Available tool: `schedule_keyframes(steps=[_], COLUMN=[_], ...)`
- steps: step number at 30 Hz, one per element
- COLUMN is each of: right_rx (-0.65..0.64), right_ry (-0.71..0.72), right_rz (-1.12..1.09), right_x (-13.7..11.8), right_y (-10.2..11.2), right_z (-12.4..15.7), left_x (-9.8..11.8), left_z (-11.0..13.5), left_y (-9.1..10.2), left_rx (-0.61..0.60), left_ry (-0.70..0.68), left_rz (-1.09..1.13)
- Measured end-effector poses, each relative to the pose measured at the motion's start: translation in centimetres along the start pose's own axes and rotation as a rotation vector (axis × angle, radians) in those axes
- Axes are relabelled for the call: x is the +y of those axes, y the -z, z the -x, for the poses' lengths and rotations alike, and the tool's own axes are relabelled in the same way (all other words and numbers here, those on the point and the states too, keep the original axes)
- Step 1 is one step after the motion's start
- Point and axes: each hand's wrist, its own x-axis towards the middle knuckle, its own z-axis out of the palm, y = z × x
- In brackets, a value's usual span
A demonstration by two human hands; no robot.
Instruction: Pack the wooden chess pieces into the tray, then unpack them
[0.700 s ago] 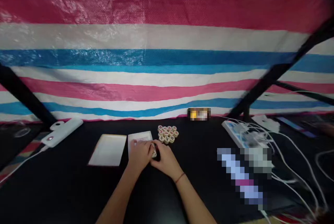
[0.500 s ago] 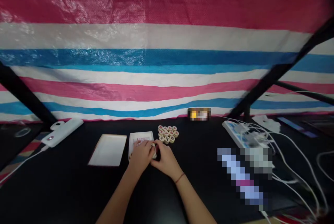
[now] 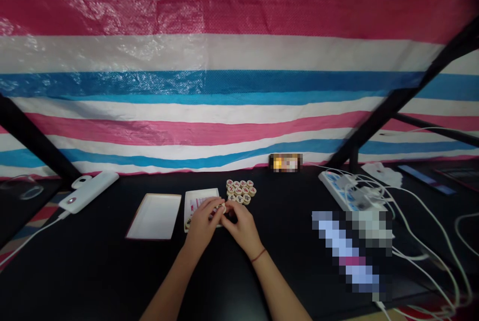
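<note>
my left hand (image 3: 202,226) is closed on a small round piece (image 3: 223,207), a cream disc held up at the fingertips, just above the right edge of a white tray (image 3: 200,196). my right hand (image 3: 243,228) is curled in beside it, its fingers (image 3: 232,207) right up against the disc, though i can't tell from here if they're gripping it too. any marking on the piece is hidden or too small to read.

the tray sits under my left hand, with red print on a card inside it; i can't read that either. just ahead of the grip is a tight cluster of matching pieces (image 3: 239,192), round and cream with red and dark carved characters, too small to make out. left of the tray, a second white tray (image 3: 154,216) lies on the black table (image 3: 112,271).

further left is a glossy white power bank (image 3: 89,192). off to the right, a power strip (image 3: 344,191) trails white cables (image 3: 422,241). a pixelated object (image 3: 348,251) lies between it and my right hand. a striped woven tarp (image 3: 224,91) hangs behind everything.
</note>
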Motion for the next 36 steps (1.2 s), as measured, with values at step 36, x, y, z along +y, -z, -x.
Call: schedule_keyframes(steps=[36], right_rx=[0.17], right_ry=[-0.137], right_rz=[-0.05], right_x=[0.9], right_y=[2.2], right_z=[-0.5], left_x=[-0.2], left_z=[1.1], left_y=[-0.2], left_rx=[0.07], left_ry=[0.119], left_rz=[0.023])
